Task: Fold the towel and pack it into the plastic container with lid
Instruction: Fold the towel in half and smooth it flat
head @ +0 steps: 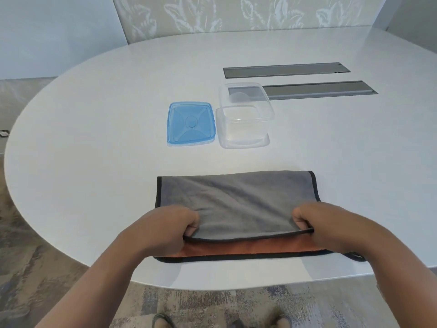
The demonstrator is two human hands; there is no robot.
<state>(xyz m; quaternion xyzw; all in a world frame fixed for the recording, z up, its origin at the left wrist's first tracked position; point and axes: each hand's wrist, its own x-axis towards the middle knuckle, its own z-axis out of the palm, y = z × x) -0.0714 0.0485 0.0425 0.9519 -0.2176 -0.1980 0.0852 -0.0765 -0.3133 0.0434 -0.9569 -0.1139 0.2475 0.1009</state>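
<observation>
White and rounded, the desk (94, 114) fills most of the view, with a patterned wall panel (236, 15) behind it and mottled carpet (47, 268) below its near edge.

Fingers of the left hand (165, 230) are curled round the left end of the towel's upper layer, pinching its black-trimmed edge. Fingers of the right hand (324, 223) are clenched the same way on the right end of that edge. Between the two hands the edge hangs in a shallow curve, raised a little off the layer beneath.

The towel (236, 197) lies on the near part of the desk, folded over on itself: grey on top, with an orange strip of the lower layer showing along the near side, and black binding round the borders. Its far edge is the fold.

Farther out, well apart from the towel, the clear plastic container (246, 117) stands open and upright. Just beside it on its left the blue lid (191, 123) lies flat on the desk. The container's far side overlaps the near one of two long grey cable hatches (287, 70) set into the desk.

Two shoes (163, 321) show at the bottom on the carpet.
</observation>
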